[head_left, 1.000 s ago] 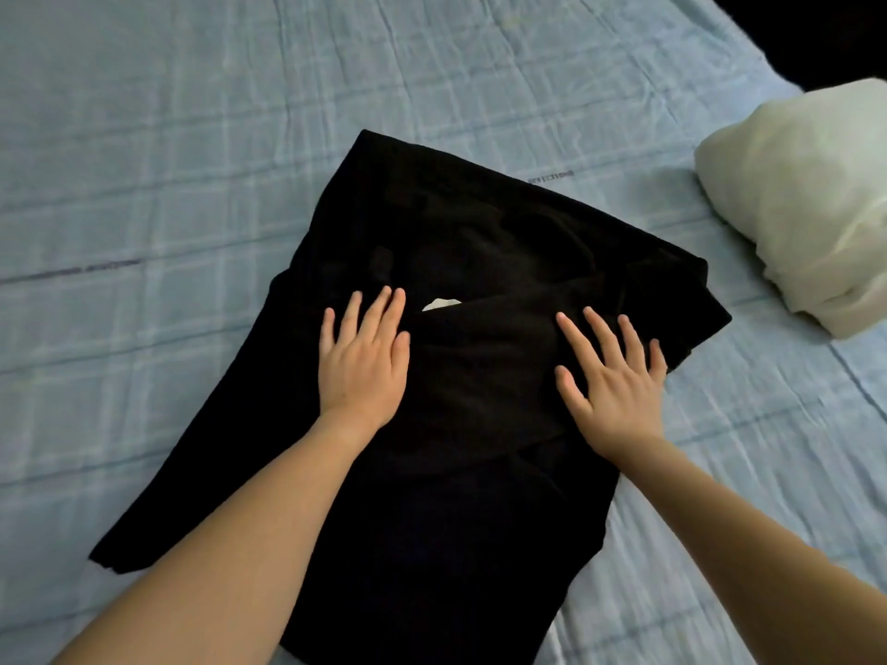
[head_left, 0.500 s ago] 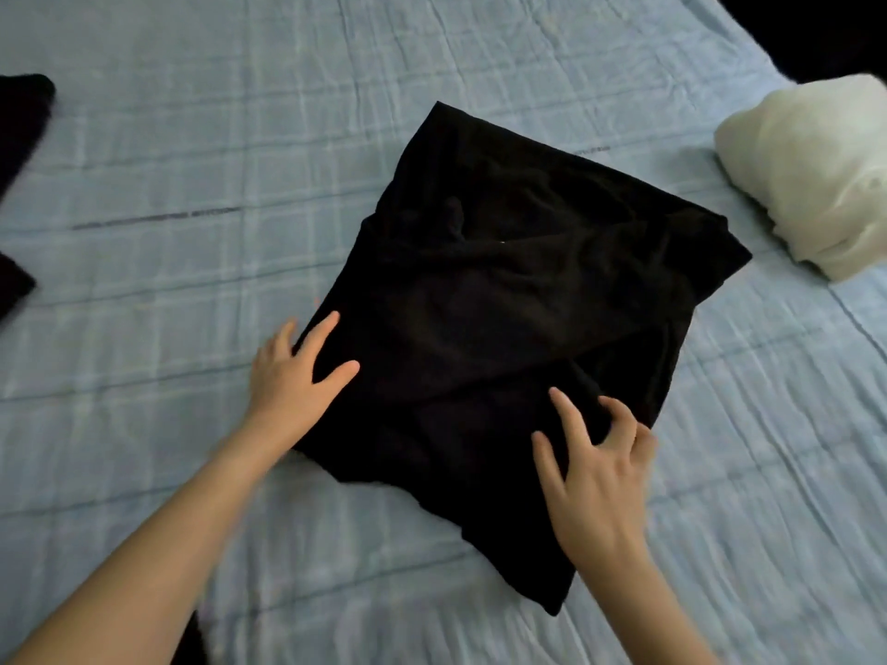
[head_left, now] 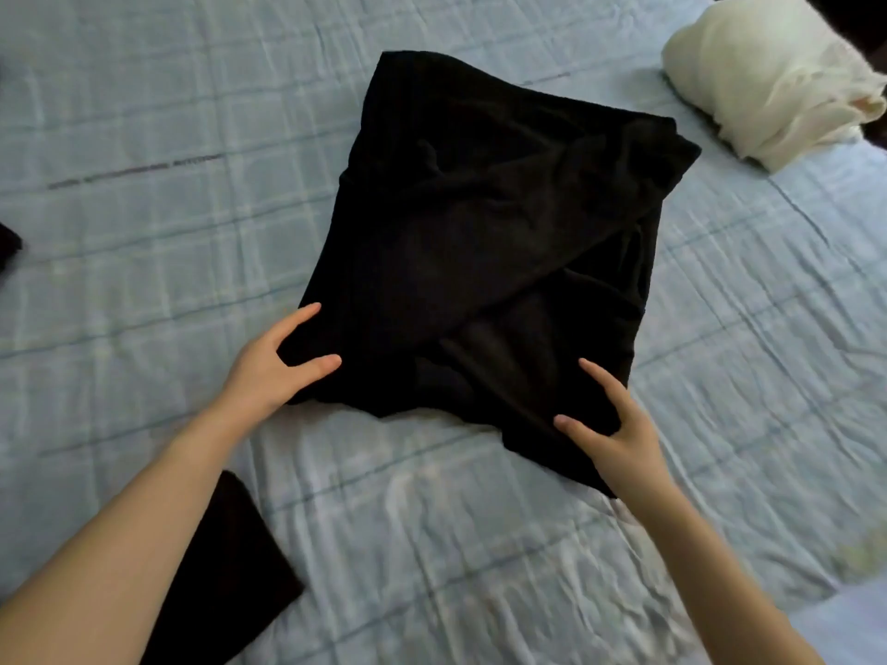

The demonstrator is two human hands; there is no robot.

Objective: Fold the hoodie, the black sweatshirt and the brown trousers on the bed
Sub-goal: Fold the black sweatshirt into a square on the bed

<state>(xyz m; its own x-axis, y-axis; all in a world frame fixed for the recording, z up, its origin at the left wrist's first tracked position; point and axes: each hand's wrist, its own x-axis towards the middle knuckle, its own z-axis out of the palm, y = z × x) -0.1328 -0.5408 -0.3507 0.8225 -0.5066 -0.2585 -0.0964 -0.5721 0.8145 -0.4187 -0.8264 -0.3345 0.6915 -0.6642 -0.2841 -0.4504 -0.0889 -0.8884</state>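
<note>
Pale blue checked sheeting covers the bed, rumpled near the person; the black sweatshirt lies in the middle of it, already gathered into a rough, tilted rectangle with its sleeves crossed over the body; a loose flap trails from its near right corner.

The left hand pinches the near left corner, thumb on top and forefinger along the edge, the other fingers hidden under the cloth; the right hand takes the near right edge the same way, thumb and forefinger spread over the fabric.

A cream bundle of cloth sits well apart at the far right; a piece of dark cloth lies under the left forearm, too dim to name.

The step looks like the crosswise fold of the sweatshirt, near hem to far edge. The next move calls for both corners to rise together and travel level, so the crossed sleeves stay tucked; the trailing flap wants drawing in first, or it will poke out.
</note>
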